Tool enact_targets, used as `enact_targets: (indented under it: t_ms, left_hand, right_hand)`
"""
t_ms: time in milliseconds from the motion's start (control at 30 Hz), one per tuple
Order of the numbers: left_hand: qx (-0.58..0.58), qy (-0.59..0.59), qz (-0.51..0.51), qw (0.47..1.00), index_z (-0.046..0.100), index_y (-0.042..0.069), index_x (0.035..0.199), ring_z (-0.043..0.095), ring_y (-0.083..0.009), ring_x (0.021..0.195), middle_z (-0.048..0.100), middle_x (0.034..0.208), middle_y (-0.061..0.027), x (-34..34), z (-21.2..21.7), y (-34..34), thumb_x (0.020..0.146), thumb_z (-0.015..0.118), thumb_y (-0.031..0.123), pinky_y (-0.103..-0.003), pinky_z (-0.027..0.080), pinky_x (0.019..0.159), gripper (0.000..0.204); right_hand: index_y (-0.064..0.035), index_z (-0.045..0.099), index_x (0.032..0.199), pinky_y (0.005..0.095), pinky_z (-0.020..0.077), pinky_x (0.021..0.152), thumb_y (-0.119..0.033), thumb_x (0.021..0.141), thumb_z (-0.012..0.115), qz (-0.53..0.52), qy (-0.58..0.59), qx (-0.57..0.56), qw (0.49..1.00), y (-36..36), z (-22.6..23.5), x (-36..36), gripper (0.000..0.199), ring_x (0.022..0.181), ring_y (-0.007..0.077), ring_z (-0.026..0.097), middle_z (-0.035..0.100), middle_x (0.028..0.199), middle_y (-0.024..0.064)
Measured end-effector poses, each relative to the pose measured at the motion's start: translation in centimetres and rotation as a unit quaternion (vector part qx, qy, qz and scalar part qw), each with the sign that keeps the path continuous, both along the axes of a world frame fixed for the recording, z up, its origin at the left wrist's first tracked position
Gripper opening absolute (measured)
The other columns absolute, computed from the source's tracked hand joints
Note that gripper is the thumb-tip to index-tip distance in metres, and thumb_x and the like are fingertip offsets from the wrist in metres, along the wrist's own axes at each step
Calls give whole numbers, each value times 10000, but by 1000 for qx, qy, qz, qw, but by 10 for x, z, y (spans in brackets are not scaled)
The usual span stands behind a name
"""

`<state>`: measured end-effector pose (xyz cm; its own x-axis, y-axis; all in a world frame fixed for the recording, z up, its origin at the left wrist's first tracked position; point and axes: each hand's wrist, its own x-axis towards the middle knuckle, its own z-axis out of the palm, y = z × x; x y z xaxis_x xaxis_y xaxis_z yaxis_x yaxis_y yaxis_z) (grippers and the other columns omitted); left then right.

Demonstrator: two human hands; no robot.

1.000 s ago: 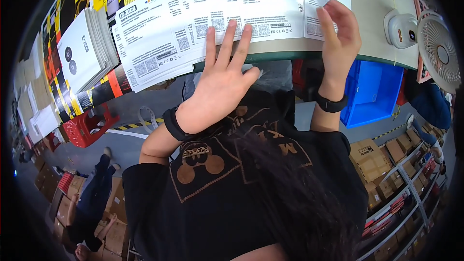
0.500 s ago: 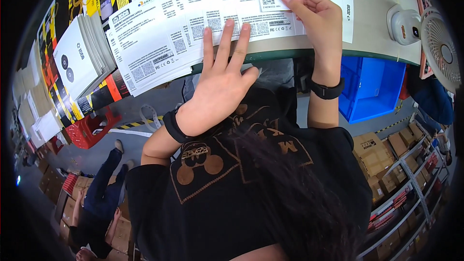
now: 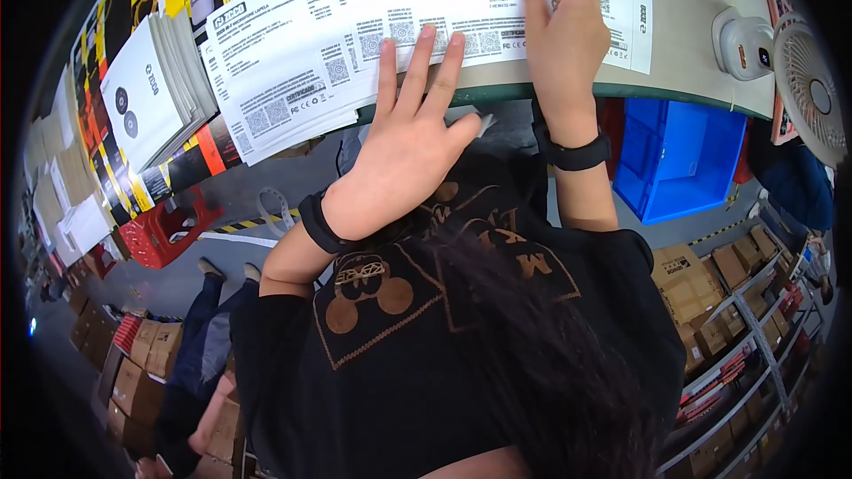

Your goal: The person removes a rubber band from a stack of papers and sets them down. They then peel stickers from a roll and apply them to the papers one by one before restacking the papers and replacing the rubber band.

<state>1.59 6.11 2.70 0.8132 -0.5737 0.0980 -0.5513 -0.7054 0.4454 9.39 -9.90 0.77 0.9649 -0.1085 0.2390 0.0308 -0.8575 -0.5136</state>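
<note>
At the bottom of the frame is the person's black shirt with a gold print, and both forearms rise from it toward the table edge (image 3: 674,93). The left hand (image 3: 404,155), in the middle of the frame, lies flat with fingers spread open, the tips pressing on the fanned row of white printed sheets (image 3: 355,44) across the upper part. The right hand (image 3: 564,31), upper right, rests on the last sheets with fingers bent down — whether it pinches one, I cannot tell. These sheets look thin, light and slippery, easy to crease — better to take by a free corner. Further away stand a stack of white cartons (image 3: 151,93) at upper left and a blue bin (image 3: 683,155) at right.
</note>
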Motion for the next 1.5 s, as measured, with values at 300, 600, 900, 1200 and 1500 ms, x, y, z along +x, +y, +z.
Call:
enact_targets:
  t_ms: [300,600,900,1200,1500]
  left_hand:
    - [-5,-24,24,999,511,64,703,180,-432,1275,254,1353,-268,-7,-3,2,720,602,139,-555,129,1030,119]
    - [34,-42,23,998,544,74,716,200,-440,1266,278,1333,-281,-8,-7,1,706,587,129,-569,111,1028,71]
    - [53,-46,30,997,553,83,736,201,-423,1272,277,1343,-260,-8,-6,-1,717,611,148,-553,126,1031,89]
    - [-167,-16,52,985,536,56,718,334,-380,1209,408,1269,-181,-1,22,12,746,622,155,-536,189,1012,134]
    - [-274,46,168,946,590,24,813,426,-298,1168,447,1253,-160,10,38,26,709,661,100,-409,297,989,148]
  right_hand:
    - [-8,419,1179,378,320,934,-138,826,532,190,-233,217,929,9,-21,5,393,1095,336,410,434,1161,210]
    - [79,328,1256,429,219,1022,-207,800,583,45,-40,-37,998,17,0,15,596,1201,375,328,380,1253,275]
    - [-99,477,1192,366,256,1013,-228,855,515,237,-174,-71,953,-5,-5,9,363,1155,232,416,478,1212,139]
    - [-49,488,1186,376,245,1020,-182,862,496,231,64,216,947,-39,32,-20,350,1094,215,490,545,1144,122]
    - [38,575,947,223,448,736,12,761,610,250,297,444,807,-8,44,-44,192,867,122,558,606,918,79]
